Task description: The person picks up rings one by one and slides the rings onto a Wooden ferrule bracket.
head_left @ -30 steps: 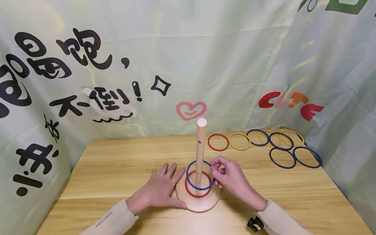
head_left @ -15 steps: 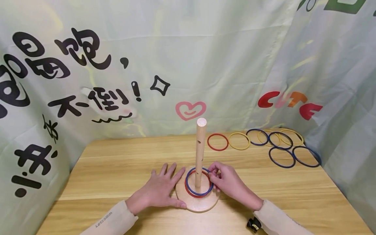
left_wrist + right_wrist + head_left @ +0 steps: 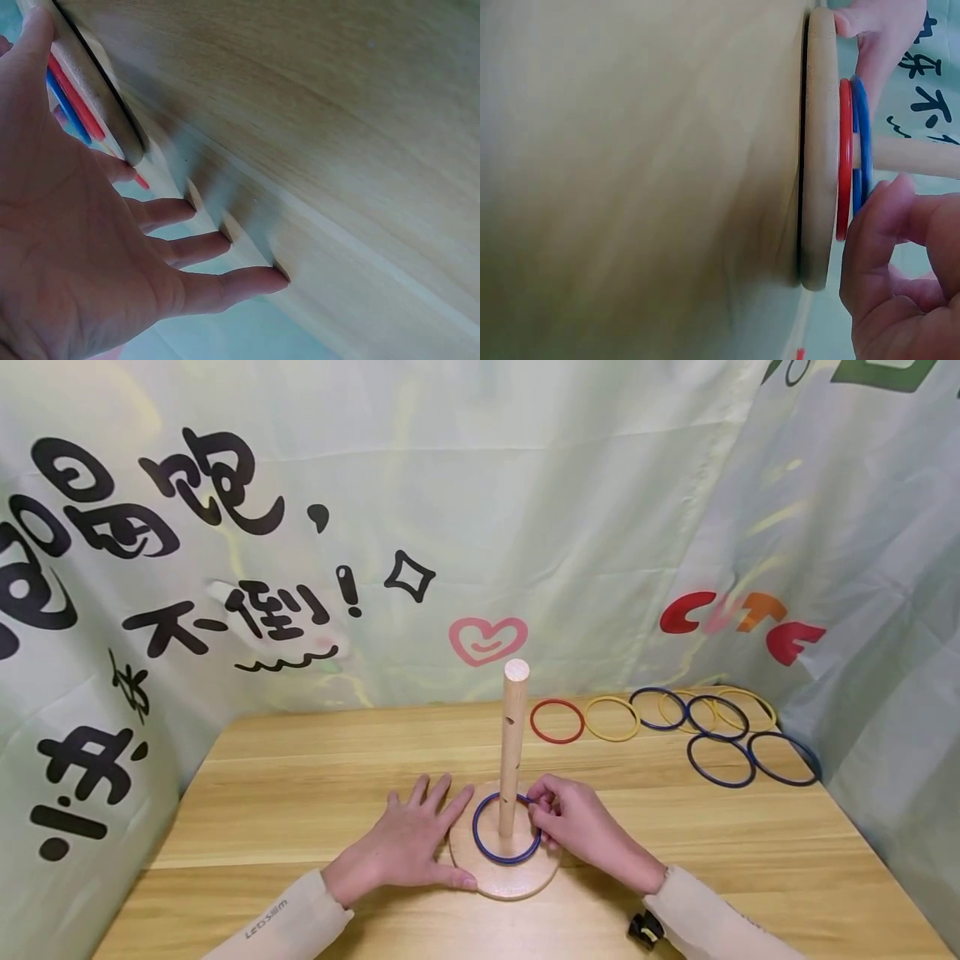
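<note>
A blue ring circles the lower end of a wooden peg. Pinched at its right side by thumb and fingers of my right hand, it sits low over the round wooden base. The right wrist view shows a red ring between base and blue ring, which tilts slightly; from the head it is hidden under the blue one. My left hand lies spread at the base's left edge, thumb touching the rim; in the left wrist view its fingers are straight, holding nothing.
Behind the peg at the right lie a red ring and a yellow ring. Farther right, several blue and yellow rings overlap, one blue ring nearer. A printed curtain borders the wooden table. A black device is beside the right sleeve.
My right hand has lowered the blue ring down the peg until it covers the red ring from the head's view. The left hand has stayed in place.
</note>
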A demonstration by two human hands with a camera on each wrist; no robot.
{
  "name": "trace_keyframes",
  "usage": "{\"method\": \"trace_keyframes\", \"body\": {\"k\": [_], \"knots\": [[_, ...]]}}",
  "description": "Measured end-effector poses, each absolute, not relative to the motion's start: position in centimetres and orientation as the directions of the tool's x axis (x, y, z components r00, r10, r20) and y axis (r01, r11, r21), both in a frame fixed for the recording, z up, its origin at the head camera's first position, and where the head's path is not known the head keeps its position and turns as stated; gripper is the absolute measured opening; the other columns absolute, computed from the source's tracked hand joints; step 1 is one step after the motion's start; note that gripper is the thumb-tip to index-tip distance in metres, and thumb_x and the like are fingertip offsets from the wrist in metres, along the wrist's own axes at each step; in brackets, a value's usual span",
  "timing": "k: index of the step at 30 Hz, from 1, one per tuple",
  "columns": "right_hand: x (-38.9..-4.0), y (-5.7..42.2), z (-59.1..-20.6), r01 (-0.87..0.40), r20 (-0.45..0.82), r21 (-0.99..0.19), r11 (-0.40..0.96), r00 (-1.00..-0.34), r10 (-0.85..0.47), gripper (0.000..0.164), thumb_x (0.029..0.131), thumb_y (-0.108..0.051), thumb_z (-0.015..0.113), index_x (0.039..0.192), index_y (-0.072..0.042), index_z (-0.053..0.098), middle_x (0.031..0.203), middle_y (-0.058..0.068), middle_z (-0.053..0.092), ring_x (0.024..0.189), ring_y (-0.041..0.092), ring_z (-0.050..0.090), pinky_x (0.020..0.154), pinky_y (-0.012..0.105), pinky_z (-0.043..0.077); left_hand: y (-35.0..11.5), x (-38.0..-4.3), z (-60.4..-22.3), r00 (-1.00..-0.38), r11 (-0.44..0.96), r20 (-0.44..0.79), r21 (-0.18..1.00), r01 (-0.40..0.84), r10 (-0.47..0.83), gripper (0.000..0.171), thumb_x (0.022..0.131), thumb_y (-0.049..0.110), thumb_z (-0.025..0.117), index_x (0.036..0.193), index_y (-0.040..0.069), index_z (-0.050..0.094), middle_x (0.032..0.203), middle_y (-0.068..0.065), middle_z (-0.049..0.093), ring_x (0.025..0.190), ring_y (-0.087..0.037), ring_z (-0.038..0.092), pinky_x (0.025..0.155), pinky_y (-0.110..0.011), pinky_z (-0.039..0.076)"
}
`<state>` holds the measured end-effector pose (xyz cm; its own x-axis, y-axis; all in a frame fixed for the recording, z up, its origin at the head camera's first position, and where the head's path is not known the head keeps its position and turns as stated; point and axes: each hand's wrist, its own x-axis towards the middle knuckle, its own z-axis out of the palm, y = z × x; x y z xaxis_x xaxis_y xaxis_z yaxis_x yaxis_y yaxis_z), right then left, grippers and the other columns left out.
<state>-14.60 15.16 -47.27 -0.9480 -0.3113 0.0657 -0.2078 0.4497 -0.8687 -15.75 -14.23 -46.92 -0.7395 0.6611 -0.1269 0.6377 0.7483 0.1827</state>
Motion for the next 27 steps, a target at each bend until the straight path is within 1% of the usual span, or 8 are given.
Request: {"method": "trace_keyframes", "body": {"k": [3, 7, 10, 15, 18, 21, 24, 27], "knots": [[-15.0, 15.9, -47.2, -0.180, 0.049, -0.877, 0.446, -0.956, -0.290, 0.007, 0.102, 0.002, 0.067, 0.108, 0.003, 0.071, 0.075, 0.003, 0.064, 0.054, 0.016, 0.064, 0.049, 0.031, 0.056, -14.3, -15.8, -47.0, -0.736, 0.743, -0.119, 0.190, 0.642, 0.666, 0.126, 0.083, 0.091, 0.066, 0.175, 0.013, 0.029, 0.170, -0.033, 0.031, 0.147, -0.066, 0.034, 0.092, -0.089, 0.040], [-15.8, 17.6, -46.8, -0.112, 0.014, -0.893, 0.436, -0.975, -0.222, 0.012, 0.103, -0.001, 0.068, 0.113, 0.005, 0.071, 0.078, 0.009, 0.066, 0.059, 0.019, 0.063, 0.051, 0.029, 0.054, -14.5, -15.7, -47.1, -0.730, 0.733, -0.099, 0.195, 0.652, 0.676, 0.126, 0.083, 0.091, 0.066, 0.174, 0.011, 0.030, 0.169, -0.034, 0.031, 0.146, -0.067, 0.036, 0.090, -0.090, 0.040], [-16.6, 19.2, -46.5, -0.087, 0.010, -0.885, 0.457, -0.986, -0.168, 0.012, 0.103, -0.002, 0.069, 0.113, 0.004, 0.072, 0.082, 0.009, 0.067, 0.063, 0.019, 0.062, 0.053, 0.027, 0.052, -14.6, -15.8, -47.3, -0.727, 0.728, -0.091, 0.195, 0.657, 0.680, 0.127, 0.083, 0.092, 0.064, 0.174, 0.011, 0.030, 0.169, -0.034, 0.032, 0.146, -0.067, 0.036, 0.090, -0.090, 0.039], [-17.7, 21.7, -46.4, -0.111, 0.052, -0.843, 0.526, -0.991, -0.125, 0.012, 0.102, -0.003, 0.072, 0.113, 0.003, 0.073, 0.089, 0.006, 0.070, 0.073, 0.023, 0.064, 0.059, 0.028, 0.052, -14.5, -15.8, -47.4, -0.723, 0.722, -0.078, 0.191, 0.665, 0.687, 0.127, 0.083, 0.094, 0.062, 0.174, 0.011, 0.030, 0.168, -0.034, 0.032, 0.146, -0.068, 0.036, 0.090, -0.090, 0.039], [-18.5, 23.2, -46.7, -0.126, 0.080, -0.812, 0.570, -0.991, -0.105, 0.014, 0.104, -0.005, 0.073, 0.115, 0.003, 0.072, 0.093, 0.006, 0.071, 0.079, 0.022, 0.065, 0.062, 0.028, 0.053, -14.5, -15.8, -47.3, -0.722, 0.720, -0.075, 0.196, 0.665, 0.687, 0.127, 0.083, 0.094, 0.062, 0.173, 0.011, 0.030, 0.168, -0.034, 0.032, 0.145, -0.068, 0.036, 0.091, -0.090, 0.039], [-19.4, 24.5, -47.0, -0.128, 0.098, -0.774, 0.620, -0.992, -0.083, 0.018, 0.105, -0.008, 0.074, 0.119, 0.003, 0.072, 0.098, 0.008, 0.070, 0.082, 0.021, 0.064, 0.063, 0.029, 0.052, -14.5, -15.8, -47.2, -0.726, 0.725, -0.089, 0.210, 0.656, 0.682, 0.127, 0.083, 0.093, 0.064, 0.174, 0.011, 0.030, 0.169, -0.034, 0.031, 0.147, -0.068, 0.034, 0.092, -0.090, 0.038], [-20.2, 25.7, -47.2, -0.127, 0.107, -0.741, 0.660, -0.992, -0.071, 0.022, 0.105, -0.010, 0.075, 0.123, 0.003, 0.072, 0.106, 0.013, 0.068, 0.083, 0.022, 0.062, 0.061, 0.030, 0.051, -14.5, -15.8, -47.2, -0.727, 0.729, -0.102, 0.213, 0.651, 0.679, 0.127, 0.083, 0.092, 0.064, 0.174, 0.012, 0.029, 0.170, -0.034, 0.030, 0.147, -0.068, 0.033, 0.092, -0.091, 0.037], [-21.0, 26.6, -47.5, -0.137, 0.125, -0.706, 0.695, -0.990, -0.067, 0.025, 0.104, -0.011, 0.077, 0.124, 0.003, 0.072, 0.112, 0.018, 0.064, 0.085, 0.024, 0.060, 0.064, 0.032, 0.049, -14.5, -15.7, -47.0, -0.729, 0.732, -0.108, 0.218, 0.645, 0.675, 0.126, 0.084, 0.091, 0.066, 0.174, 0.012, 0.029, 0.170, -0.033, 0.030, 0.148, -0.067, 0.033, 0.092, -0.091, 0.037]]}}
